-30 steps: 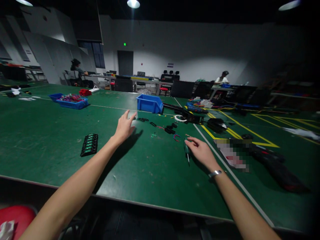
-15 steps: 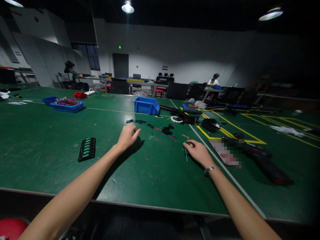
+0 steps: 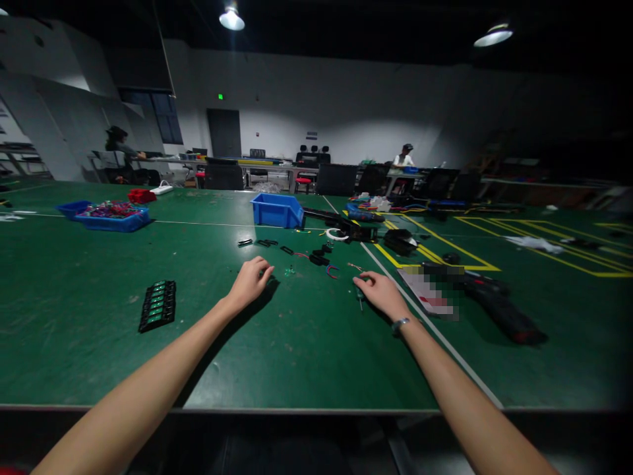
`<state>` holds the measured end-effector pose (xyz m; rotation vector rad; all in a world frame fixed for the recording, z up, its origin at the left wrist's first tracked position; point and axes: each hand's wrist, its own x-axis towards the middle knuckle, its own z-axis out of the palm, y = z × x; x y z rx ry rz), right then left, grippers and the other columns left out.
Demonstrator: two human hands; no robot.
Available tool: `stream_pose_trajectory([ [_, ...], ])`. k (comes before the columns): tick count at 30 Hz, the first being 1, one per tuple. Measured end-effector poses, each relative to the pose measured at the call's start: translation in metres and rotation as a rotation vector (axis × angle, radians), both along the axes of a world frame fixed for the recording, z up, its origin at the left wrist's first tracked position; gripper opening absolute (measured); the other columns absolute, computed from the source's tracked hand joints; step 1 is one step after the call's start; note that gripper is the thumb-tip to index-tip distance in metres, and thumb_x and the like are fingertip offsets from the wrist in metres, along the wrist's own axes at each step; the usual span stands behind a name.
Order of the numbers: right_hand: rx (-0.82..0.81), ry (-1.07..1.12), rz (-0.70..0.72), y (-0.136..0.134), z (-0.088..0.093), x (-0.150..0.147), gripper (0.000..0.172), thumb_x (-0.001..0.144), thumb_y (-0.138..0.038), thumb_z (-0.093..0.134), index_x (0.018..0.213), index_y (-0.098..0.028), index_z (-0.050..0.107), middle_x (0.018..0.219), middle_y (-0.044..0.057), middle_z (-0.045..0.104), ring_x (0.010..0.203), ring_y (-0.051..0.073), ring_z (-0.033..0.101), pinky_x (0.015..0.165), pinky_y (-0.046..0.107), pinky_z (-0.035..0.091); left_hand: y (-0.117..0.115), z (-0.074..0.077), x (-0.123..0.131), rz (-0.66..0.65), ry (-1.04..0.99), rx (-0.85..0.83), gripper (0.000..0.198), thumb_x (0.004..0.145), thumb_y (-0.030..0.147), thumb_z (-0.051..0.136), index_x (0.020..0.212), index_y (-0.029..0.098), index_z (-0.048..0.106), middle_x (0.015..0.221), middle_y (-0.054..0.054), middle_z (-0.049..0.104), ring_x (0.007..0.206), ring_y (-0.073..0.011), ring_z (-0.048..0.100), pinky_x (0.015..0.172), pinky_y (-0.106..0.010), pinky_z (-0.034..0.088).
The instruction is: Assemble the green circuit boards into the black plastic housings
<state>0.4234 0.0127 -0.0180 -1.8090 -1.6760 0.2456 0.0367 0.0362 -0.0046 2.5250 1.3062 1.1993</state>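
Observation:
My left hand [image 3: 250,284] is just above the green tabletop, its fingers loosely curled and the thumb a little apart. I see nothing in it, though the underside of its fingers is hidden. In my right hand [image 3: 383,294] is a small screwdriver [image 3: 360,301] with a dark green handle, its thin shaft pointing down toward me. Small green circuit pieces [image 3: 290,271] lie between the hands. Beyond them are a short red-and-blue wire [image 3: 331,271] and small black plastic parts [image 3: 319,258]. Left of my left hand rests a black holder with a row of green circuit boards [image 3: 157,305].
A blue bin [image 3: 277,210] stands farther back. At the left, a blue tray [image 3: 116,223] holds tangled coloured wires near a red object [image 3: 141,196]. A black power tool [image 3: 494,303] and a partly blurred sheet [image 3: 420,290] lie right. Two people sit at far benches.
The whole view has shifted, so things appear farther left. My left hand sits slightly closer to the body with its thumb nearer the fingers. My right hand keeps the screwdriver in about the same spot.

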Motion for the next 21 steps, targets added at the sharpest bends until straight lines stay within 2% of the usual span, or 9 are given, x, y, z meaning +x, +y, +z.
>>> stream_pose_trajectory([
  [2,0.083,0.013,-0.021,-0.005,0.003,-0.005,0.039,0.087,-0.047,0.059,0.102,-0.014,0.073,0.067,0.003,0.068,0.061,0.018,0.060,0.058,0.027,0.039,0.002,-0.003,0.000,-0.008,-0.008,-0.014,0.025,0.100,0.030,0.048,0.086,0.017,0.064,0.089,-0.006,0.064,0.082,-0.0191,0.060,0.076,-0.030,0.043],
  [5,0.308,0.024,-0.039,-0.016,0.013,-0.027,0.037,0.093,-0.046,0.053,0.103,-0.016,0.072,0.066,0.003,0.066,0.060,0.017,0.058,0.059,0.027,0.039,0.003,-0.004,0.002,-0.021,-0.010,-0.038,0.026,0.099,0.032,0.049,0.084,0.017,0.063,0.086,-0.006,0.064,0.080,-0.0186,0.059,0.075,-0.029,0.043],
  [7,0.393,0.007,0.055,-0.021,0.022,-0.051,0.037,0.096,-0.045,0.050,0.107,-0.016,0.071,0.072,0.005,0.068,0.063,0.018,0.059,0.062,0.028,0.040,0.002,-0.005,0.003,-0.023,-0.019,-0.051,0.029,0.100,0.035,0.048,0.081,0.017,0.062,0.084,-0.006,0.063,0.077,-0.0183,0.058,0.072,-0.029,0.041],
  [10,0.319,-0.094,0.263,-0.014,0.035,-0.094,0.028,0.096,-0.038,0.052,0.105,-0.021,0.072,0.083,0.006,0.072,0.073,0.020,0.064,0.069,0.028,0.043,0.001,-0.004,0.006,-0.025,-0.058,-0.069,0.036,0.101,0.040,0.045,0.076,0.017,0.060,0.078,-0.005,0.061,0.073,-0.0174,0.056,0.070,-0.028,0.039],
  [13,0.212,-0.163,0.352,0.009,0.041,-0.133,0.020,0.093,-0.033,0.057,0.097,-0.022,0.073,0.092,0.007,0.074,0.082,0.022,0.066,0.072,0.029,0.044,-0.001,-0.002,0.006,-0.039,-0.118,-0.101,0.044,0.102,0.042,0.041,0.069,0.017,0.056,0.070,-0.003,0.058,0.068,-0.0159,0.053,0.068,-0.028,0.038],
  [17,0.154,-0.198,0.269,0.038,0.025,-0.165,0.013,0.089,-0.030,0.064,0.090,-0.020,0.072,0.091,0.008,0.071,0.083,0.021,0.064,0.076,0.029,0.045,-0.004,0.000,0.005,-0.056,-0.148,-0.125,0.046,0.104,0.041,0.035,0.070,0.017,0.056,0.068,-0.002,0.059,0.067,-0.0153,0.055,0.069,-0.027,0.040],
  [21,0.199,-0.192,0.267,0.043,-0.003,-0.176,0.016,0.092,-0.027,0.062,0.101,-0.018,0.071,0.105,0.011,0.066,0.098,0.022,0.062,0.088,0.031,0.045,-0.008,0.001,0.008,-0.093,-0.196,-0.162,0.034,0.104,0.037,0.036,0.094,0.017,0.062,0.078,-0.002,0.066,0.068,-0.0148,0.059,0.067,-0.025,0.043],
])
